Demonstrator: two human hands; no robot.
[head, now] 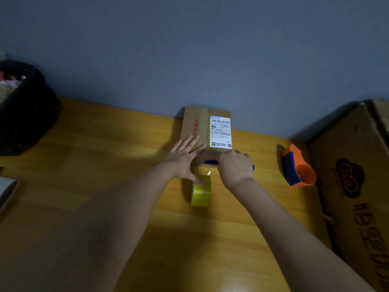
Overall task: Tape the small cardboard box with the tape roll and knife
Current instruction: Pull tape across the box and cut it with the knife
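A small cardboard box [196, 123] with a white shipping label and red print lies flat on the wooden table against the blue wall. My left hand [185, 159] rests flat, fingers spread, on the box's near left corner, with its thumb touching the yellowish tape roll [201, 191]. The roll stands on edge just in front of the box, and a strip of tape runs from it up to the box. My right hand [235, 168] is closed around a blue-handled knife [211, 162], held crosswise over the tape at the box's near edge. The blade is hidden.
An orange and blue tape dispenser [297, 165] sits to the right on the wooden table [105, 165]. A large printed cardboard box [353, 186] fills the right edge. A black bin [23, 110] with contents stands at the far left. A pale flat object [7, 190] lies at the left edge.
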